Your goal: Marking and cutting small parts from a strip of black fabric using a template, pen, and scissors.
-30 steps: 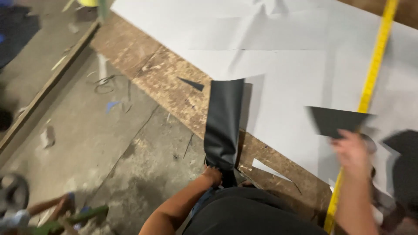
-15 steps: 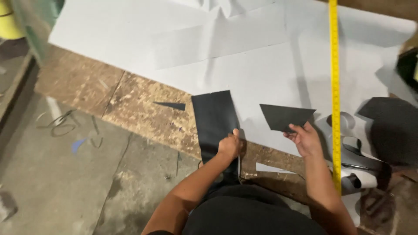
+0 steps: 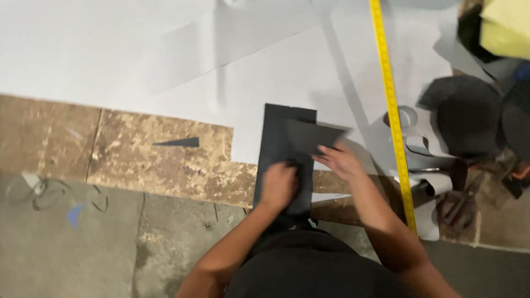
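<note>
Right at the bottom of the view, the person's dark-clothed body leans over the work, both bare forearms reaching forward. Left hand (image 3: 279,186) lies knuckles up on the near end of a long black strip (image 3: 276,143), fingers curled and pressing it flat onto the board; whether the thumb grips under the edge I cannot tell. Right hand (image 3: 339,161) sits just beside it, fingers spread and pinching the near edge of a smaller black angled piece (image 3: 312,135), which lies over the right side of the strip and juts out past it to the right. The motion blur makes the exact fingertip contact hard to read, so it may be resting rather than pinching.

Under both hands, the strip crosses the worn, blotchy wooden board (image 3: 165,160) and runs up onto the large white sheet (image 3: 165,55) that covers most of the far surface. A thin black sliver (image 3: 179,143) lies on the bare board, well apart to the left. Left of that, lower down, is the grey concrete floor (image 3: 83,243) with a loop of wire (image 3: 41,190) and a small blue scrap (image 3: 74,214).

To the right, a yellow tape measure (image 3: 392,110) runs from near to far across the sheet. Beyond it lie curled white offcuts (image 3: 419,146) and a rounded dark piece (image 3: 469,113), with something pale yellow (image 3: 505,27) in the far corner.
</note>
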